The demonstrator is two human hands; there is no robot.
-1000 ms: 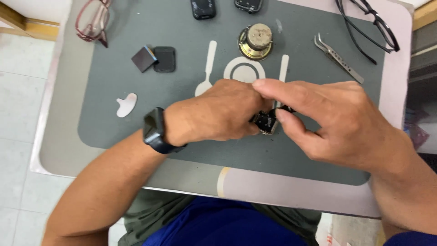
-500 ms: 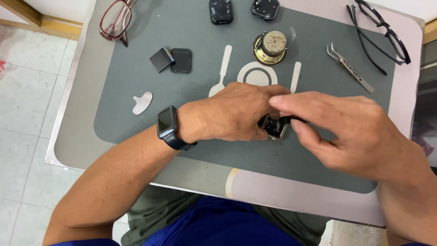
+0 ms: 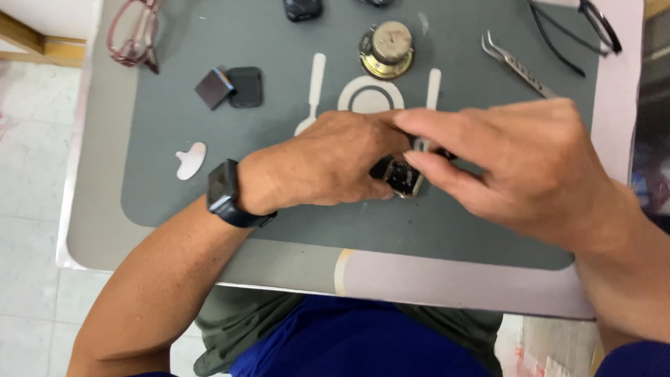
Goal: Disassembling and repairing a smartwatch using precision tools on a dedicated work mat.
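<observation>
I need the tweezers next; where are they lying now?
In the head view, the metal tweezers lie upper right on the grey mat, between the small speaker and the black glasses.

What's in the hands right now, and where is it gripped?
A small black device, pinched at its edges between left hand and right hand fingers.

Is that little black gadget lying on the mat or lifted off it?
Cannot tell: both hands' fingertips grip the small black gadget low over the grey mat.

On the grey rubber mat (image 3: 174, 174) lie a round brass speaker (image 3: 387, 49), steel tweezers (image 3: 518, 64) and red-framed glasses (image 3: 132, 31) far left.
</observation>
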